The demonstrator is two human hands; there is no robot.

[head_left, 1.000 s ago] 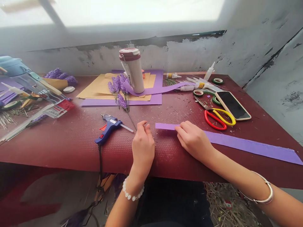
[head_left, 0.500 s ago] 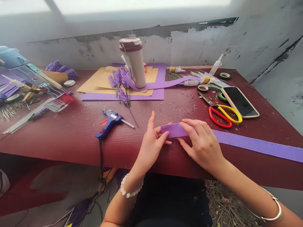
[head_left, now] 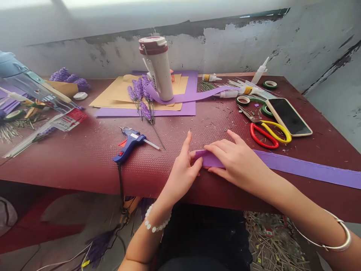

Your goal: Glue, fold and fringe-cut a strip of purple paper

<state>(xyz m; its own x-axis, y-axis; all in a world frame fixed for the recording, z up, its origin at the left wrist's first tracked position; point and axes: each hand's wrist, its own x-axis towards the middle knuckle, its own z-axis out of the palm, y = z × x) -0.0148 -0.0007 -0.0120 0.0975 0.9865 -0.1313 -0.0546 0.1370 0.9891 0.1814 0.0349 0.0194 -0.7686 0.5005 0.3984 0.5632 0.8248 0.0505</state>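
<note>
A dark red desk (head_left: pixel 70 158) carries everything, with a white, maroon-lidded tumbler (head_left: pixel 163 77) standing toward its back as the landmark. Under and around the tumbler are a purple sheet (head_left: pixel 191 90) and tan paper (head_left: pixel 108 95). The long purple strip (head_left: pixel 284 161) lies in front of the tumbler, running off to its right. A clear bottle with a blue lid (head_left: pixel 31 84) is well to the tumbler's left. The right hand (head_left: pixel 238 158), in front and right of the tumbler, lays its spread fingers over the strip; whether they pinch it, I cannot tell. The left hand (head_left: pixel 182 171), more directly in front of the tumbler, grasps the strip's end between thumb and fingers. Right of the tumbler are a phone (head_left: pixel 289 116) and, nearer, scissors with red and yellow handles (head_left: pixel 257 120). A blue glue gun (head_left: pixel 126 146) lies in front and left of it. Small purple flower sprigs (head_left: pixel 145 111) rest just before the tumbler.
</note>
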